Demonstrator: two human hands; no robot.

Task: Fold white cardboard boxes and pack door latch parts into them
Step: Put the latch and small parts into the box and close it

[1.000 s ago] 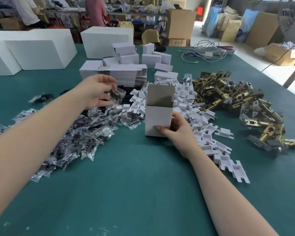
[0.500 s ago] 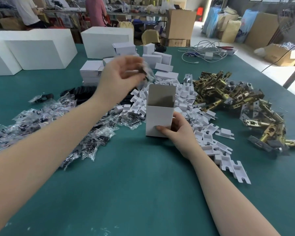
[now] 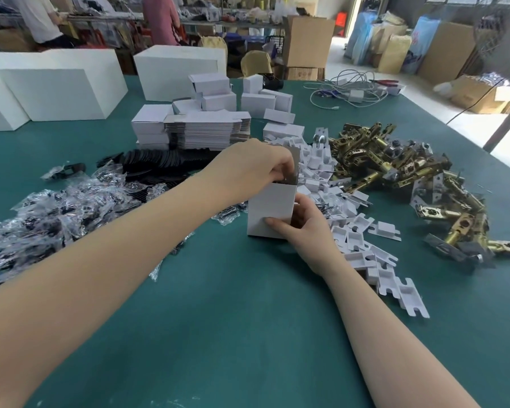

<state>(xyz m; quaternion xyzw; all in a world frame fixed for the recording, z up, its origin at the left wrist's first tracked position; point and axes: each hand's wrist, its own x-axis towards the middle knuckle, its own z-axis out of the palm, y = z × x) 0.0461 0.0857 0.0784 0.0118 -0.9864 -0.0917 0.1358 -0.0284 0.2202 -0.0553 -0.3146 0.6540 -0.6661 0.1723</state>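
Box: a small white box (image 3: pixel 270 210) stands upright on the green counter (image 3: pixel 233 319), its top open, so parts can be dropped in from above.
Right hand: the right hand (image 3: pixel 305 228) grips the box low on its right side, thumb across the front face and fingers (image 3: pixel 299 201) curled behind; it seems to be steadying the box so it does not tip.
Left hand: the left hand (image 3: pixel 256 166) is right over the box mouth, fingers bunched narrowly and pointing down into the opening. They appear to pinch something small, but what it is I cannot tell.
Bags: a heap of clear bags (image 3: pixel 56 207) with dark parts lies left of the box, within the left arm's reach.
Inserts: white card inserts (image 3: pixel 362 240) are scattered just right of the box and behind it.
Latches: a pile of brass latches (image 3: pixel 401 172) sits farther right of the box, beyond the inserts.
Flat stock: a stack of unfolded boxes (image 3: pixel 206 131) waits behind the box, with folded ones beside it.
Step, as I judge it: filling this box, with closing it still to come.
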